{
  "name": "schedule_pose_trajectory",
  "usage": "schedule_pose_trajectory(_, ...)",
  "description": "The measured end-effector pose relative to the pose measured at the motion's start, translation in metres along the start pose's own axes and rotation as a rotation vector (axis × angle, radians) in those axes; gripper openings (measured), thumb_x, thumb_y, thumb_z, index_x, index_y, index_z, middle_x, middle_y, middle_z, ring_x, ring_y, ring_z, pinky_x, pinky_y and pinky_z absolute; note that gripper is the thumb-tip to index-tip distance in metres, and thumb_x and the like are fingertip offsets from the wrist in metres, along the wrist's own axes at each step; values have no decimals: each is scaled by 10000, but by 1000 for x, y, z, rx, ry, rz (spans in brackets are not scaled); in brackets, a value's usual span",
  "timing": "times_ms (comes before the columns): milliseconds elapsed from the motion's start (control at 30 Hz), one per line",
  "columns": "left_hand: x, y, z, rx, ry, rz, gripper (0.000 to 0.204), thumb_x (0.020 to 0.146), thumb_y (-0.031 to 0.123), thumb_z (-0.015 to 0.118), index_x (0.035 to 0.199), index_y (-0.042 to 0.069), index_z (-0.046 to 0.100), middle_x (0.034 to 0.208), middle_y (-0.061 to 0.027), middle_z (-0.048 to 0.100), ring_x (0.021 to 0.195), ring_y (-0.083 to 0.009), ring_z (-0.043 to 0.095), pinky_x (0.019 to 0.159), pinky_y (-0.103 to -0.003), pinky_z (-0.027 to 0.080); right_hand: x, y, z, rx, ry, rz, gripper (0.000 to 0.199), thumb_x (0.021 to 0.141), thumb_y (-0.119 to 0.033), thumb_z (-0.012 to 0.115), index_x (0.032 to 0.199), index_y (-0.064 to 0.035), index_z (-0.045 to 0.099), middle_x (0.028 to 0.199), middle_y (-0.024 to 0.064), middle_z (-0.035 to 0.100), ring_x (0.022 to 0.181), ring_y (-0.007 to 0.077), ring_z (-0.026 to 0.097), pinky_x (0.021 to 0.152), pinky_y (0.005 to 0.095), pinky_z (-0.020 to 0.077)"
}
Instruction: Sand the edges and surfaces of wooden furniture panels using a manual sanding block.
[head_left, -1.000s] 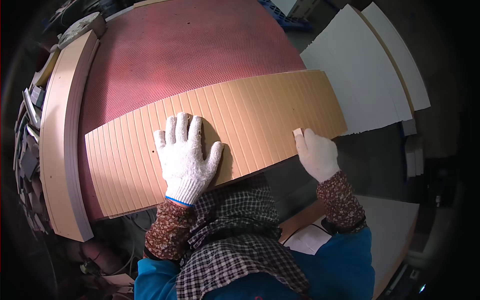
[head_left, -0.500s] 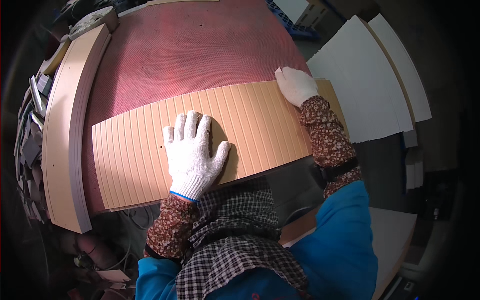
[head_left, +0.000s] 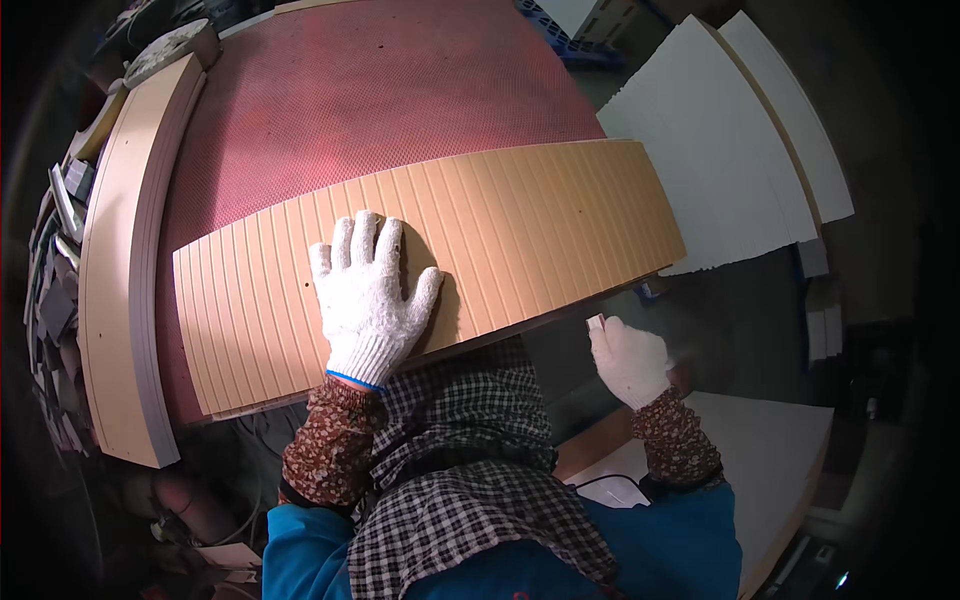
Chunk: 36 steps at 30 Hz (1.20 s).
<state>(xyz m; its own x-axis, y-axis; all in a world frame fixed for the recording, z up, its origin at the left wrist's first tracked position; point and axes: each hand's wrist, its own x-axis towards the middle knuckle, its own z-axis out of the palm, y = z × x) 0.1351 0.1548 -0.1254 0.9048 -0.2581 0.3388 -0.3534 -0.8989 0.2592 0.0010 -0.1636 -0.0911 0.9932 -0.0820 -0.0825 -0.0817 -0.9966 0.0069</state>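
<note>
Change: right grip (head_left: 630, 362) was over far edge of the board (head_left: 540, 230), now clear of its near edge
Right grip: pinching small pale block (head_left: 597, 323)
Left grip (head_left: 368, 302): flat, fingers spread, on board
Board: under left grip; tan, parallel crosswise grooves
Long axis: left-right, right end angled away from body

Worn on the head, left of a fisheye pair; looking steeply down from above the checked apron (head_left: 480, 515), facing forward over the red worktop (head_left: 400, 100), close above left hand (head_left: 366, 300) and right hand (head_left: 630, 362).
</note>
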Motion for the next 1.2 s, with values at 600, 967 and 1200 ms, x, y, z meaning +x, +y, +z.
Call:
schedule_pose_trajectory(600, 0, 1, -3, 15, -33, 4, 720, 930, 492, 732, 1453, 16, 598, 1493, -223, 541, 1452, -434, 443, 1186, -638, 313, 79, -22, -13, 36, 52, -21, 441, 1128, -373, 505, 880, -35, 642, 654, 168, 676, 619, 384, 711, 599, 522, 569)
schedule_pose_trajectory(967, 1, 2, -6, -31, -63, -29, 703, 930, 484, 741, 1443, 24, 607, 1506, -207, 541, 1468, -430, 437, 1207, -631, 300, 272, -61, -41, 42, -46, 13, 527, 1137, -392, 361, 1216, -17, 723, 1165, 271, 751, 1128, 452, 719, 1020, 588, 541)
schedule_pose_trajectory(1200, -1, 1, -4, -21, -32, -25, 709, 928, 492, 742, 1450, 32, 605, 1511, -197, 545, 1476, -428, 438, 1220, -630, 294, 200, -45, -25, 26, 35, 9, 536, 1145, -396, 359, 1072, -18, 731, 952, 250, 768, 923, 435, 761, 858, 580, 590)
